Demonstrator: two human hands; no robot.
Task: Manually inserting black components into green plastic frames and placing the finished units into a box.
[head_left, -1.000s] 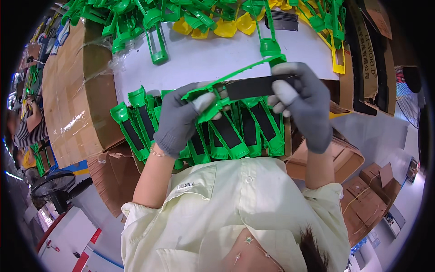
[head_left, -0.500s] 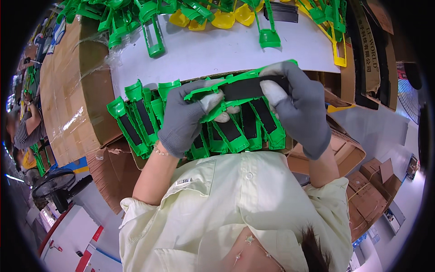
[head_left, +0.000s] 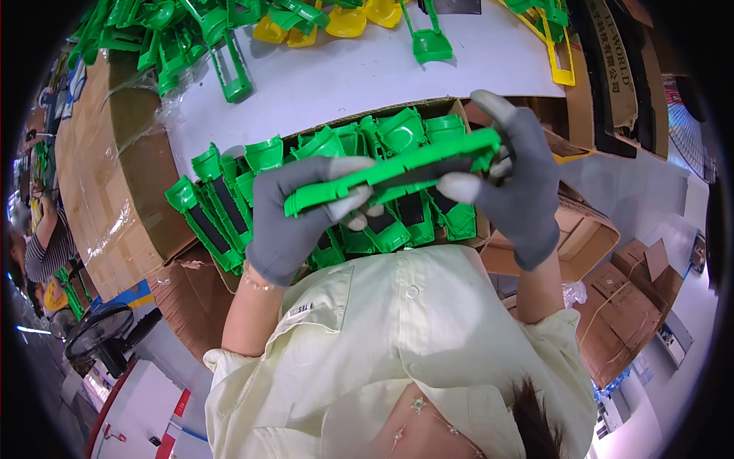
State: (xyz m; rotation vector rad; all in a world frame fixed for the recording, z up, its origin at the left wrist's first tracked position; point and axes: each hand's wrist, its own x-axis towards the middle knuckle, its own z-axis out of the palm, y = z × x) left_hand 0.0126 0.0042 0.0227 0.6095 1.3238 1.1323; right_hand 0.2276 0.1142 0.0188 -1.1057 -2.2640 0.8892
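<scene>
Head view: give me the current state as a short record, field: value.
left hand: grey glove, gripping one end of a green part
right hand: grey glove, at the other end, index finger raised; grip unclear
insert: black strip showing along the green part
below: cardboard box of green pieces, several with dark strips
beyond: white tabletop with loose yellow pieces

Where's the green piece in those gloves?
In the head view's upper middle, the green piece is between the left hand and right hand, over boxed green frames.
</scene>
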